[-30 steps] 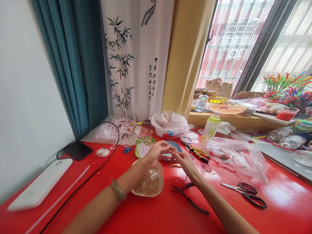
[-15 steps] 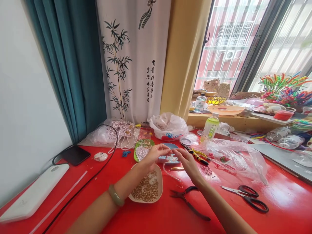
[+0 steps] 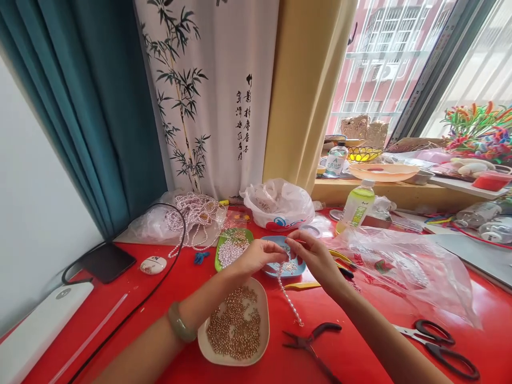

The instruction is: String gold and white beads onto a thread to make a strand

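A short strand of pearl beads (image 3: 287, 295) hangs from the pinched fingers of my left hand (image 3: 256, 257), its lower end near the red tabletop. Close beside it, my right hand (image 3: 314, 255) has thumb and forefinger pressed together; whatever lies between them is too small to make out. Both hands are over a blue tray (image 3: 294, 273) with small shiny pieces in it. Below my left forearm sits a cream dish (image 3: 264, 341) of gold beads (image 3: 236, 325). A green tray (image 3: 218, 261) holds pale pearl beads (image 3: 232, 253) and some gold ones.
Black-handled pliers (image 3: 310, 344) lie in front, scissors (image 3: 432, 341) to the right. Yellow-handled pliers (image 3: 342, 260) are partly behind my right hand. A clear plastic bag (image 3: 412, 266), a drink bottle (image 3: 358, 205), a phone (image 3: 108, 262) and a black cable (image 3: 160, 280) surround the work area.
My view has shifted, so the dish and tools appear nearer. My fingertips have moved slightly apart, and the bead strand hangs straighter and more visibly below my left hand.
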A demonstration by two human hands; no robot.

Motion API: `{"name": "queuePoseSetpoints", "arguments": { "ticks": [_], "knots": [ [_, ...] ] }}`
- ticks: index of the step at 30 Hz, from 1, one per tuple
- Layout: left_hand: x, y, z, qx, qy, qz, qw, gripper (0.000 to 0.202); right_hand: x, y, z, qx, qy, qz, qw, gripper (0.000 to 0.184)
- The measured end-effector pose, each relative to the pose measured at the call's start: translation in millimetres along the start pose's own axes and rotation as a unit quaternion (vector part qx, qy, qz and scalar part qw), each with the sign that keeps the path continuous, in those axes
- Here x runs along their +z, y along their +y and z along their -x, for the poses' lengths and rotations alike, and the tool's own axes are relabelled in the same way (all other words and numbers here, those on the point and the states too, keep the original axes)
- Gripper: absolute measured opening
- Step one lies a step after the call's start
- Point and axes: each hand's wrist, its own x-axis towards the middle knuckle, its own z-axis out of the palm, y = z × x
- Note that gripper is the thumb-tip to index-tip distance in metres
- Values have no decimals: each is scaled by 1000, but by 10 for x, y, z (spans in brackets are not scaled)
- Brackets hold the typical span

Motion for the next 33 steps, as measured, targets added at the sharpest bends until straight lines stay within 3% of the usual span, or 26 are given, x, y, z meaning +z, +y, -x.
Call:
{"name": "queuePoseSetpoints", "arguments": {
  "ticks": [8,12,19,25,29,33],
  "knots": [
    [-177,-19,-152,39,-20,-43,998,23,72,94,-123,29,-16,-100,994,22],
    [-233,-46,-226,44,-31,-61,997,24,-10,88,-146,47,-28,-141,989,23],
    [-385,-89,-492,45,-11,-181,982,19,-169,225,-141,66,-7,-119,991,19],
    [-574,-178,-677,76,-9,-336,939,19,-192,307,-171,80,-30,-131,988,17],
    [-589,-159,-677,73,-25,-434,898,17,-223,277,-175,91,-30,-124,988,19],
    [-525,-104,-658,86,-40,-544,834,17,-212,267,-164,102,-21,-123,987,22]
  ]
}}
